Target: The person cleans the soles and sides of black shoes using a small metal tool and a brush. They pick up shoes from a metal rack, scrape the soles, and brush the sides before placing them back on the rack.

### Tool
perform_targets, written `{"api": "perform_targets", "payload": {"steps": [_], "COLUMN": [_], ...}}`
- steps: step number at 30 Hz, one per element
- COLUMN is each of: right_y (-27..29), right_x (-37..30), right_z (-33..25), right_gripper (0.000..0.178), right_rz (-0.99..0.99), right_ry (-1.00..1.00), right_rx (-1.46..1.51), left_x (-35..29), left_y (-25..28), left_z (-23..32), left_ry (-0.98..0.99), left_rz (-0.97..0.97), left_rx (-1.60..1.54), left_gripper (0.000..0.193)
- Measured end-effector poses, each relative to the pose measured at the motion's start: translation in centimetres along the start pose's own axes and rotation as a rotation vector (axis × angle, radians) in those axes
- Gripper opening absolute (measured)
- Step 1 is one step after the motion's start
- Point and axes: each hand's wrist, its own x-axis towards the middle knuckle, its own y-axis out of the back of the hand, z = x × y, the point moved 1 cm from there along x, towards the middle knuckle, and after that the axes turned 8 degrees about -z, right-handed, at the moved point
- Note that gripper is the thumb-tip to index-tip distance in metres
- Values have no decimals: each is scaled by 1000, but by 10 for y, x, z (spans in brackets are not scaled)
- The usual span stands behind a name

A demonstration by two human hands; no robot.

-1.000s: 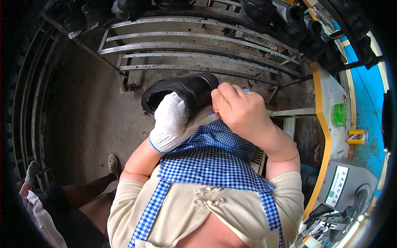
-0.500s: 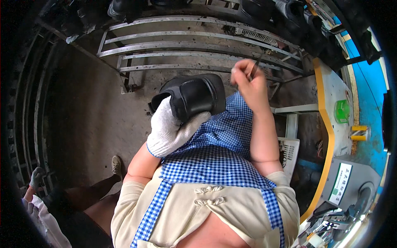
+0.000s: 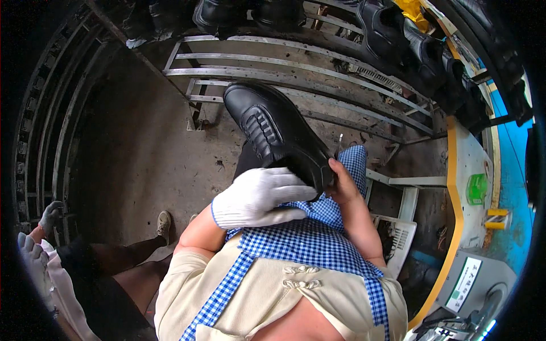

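A black lace-up shoe [image 3: 284, 125] is held in front of my apron, toe pointing away and to the left, its opening toward me. My right hand [image 3: 344, 184], bare, grips the heel end with the thumb against its outer side. A thin tool with a pale tip [image 3: 340, 140] rises just beyond that hand; its lower part is hidden. In a white knitted glove, my left hand [image 3: 259, 198] lies across the near rim of the shoe opening, fingers stretched out and thumb apart.
Metal rail racks [image 3: 284, 62] stand ahead, with several black shoes [image 3: 381, 31] along the upper shelf. A yellow-edged workbench [image 3: 455, 193] is on the right, bearing a green container [image 3: 476, 189] and a grey machine [image 3: 475, 284]. Another person's gloved hand [image 3: 51, 216] shows at left.
The shoe has swung round, its toe now pointing away. My right hand came down from the raised tool position onto the heel; my left hand slid from beneath the shoe to its opening.
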Motion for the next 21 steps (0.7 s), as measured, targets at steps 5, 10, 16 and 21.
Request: {"api": "perform_targets", "payload": {"steps": [5, 10, 16, 21], "right_y": [-6, -43, -28, 21], "right_x": [-8, -19, -21, 0], "right_z": [-3, -17, -13, 17], "right_gripper": [61, 60, 56, 35], "right_rz": [15, -27, -101, 134], "right_ry": [115, 393, 287, 94], "right_rx": [-90, -656, -415, -553], "left_x": [-58, -74, -78, -49], "left_y": [-4, 5, -3, 12], "left_z": [-18, -99, -104, -79], "left_ry": [197, 407, 294, 161], "left_rz": [784, 1222, 1128, 1069], "left_rx": [-173, -1156, -1261, -1044], "left_gripper": [35, 49, 56, 54]}}
